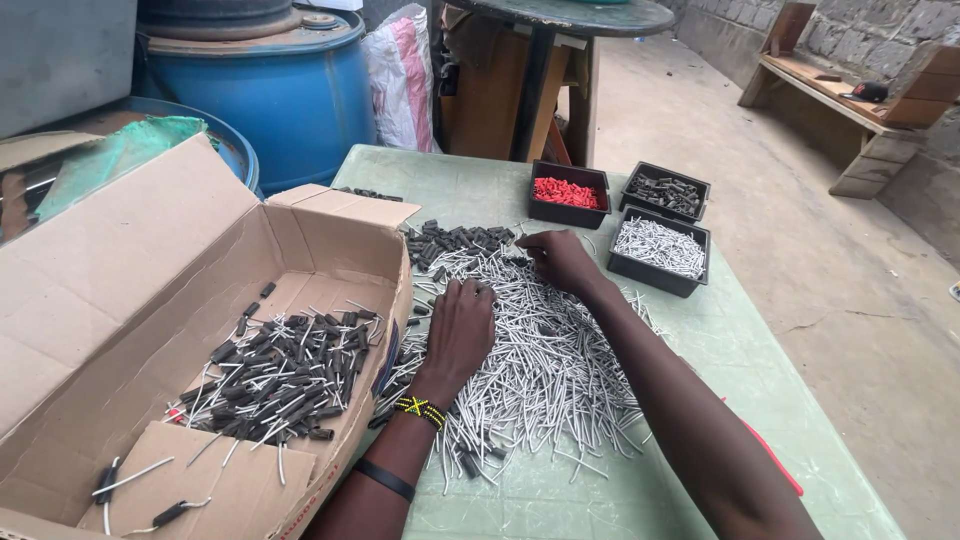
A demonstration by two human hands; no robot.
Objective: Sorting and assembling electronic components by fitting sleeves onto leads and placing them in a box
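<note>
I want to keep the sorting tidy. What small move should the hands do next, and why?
Probably the right hand should pinch one black sleeve from the heap it touches. The left hand lies flat on the loose white rods, and the cardboard box beside it already holds rods with sleeves on.

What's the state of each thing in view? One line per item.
cardboard box: open, flaps out, holds black sleeves with wires
left hand: flat on the wire pile, empty
right hand: reaching into the pile's far edge, grip unclear
wire pile: loose, spread on the table
red-piece tray: roughly full
black-piece tray: partly full
wire tray: roughly full
blue barrel: lidded
</note>
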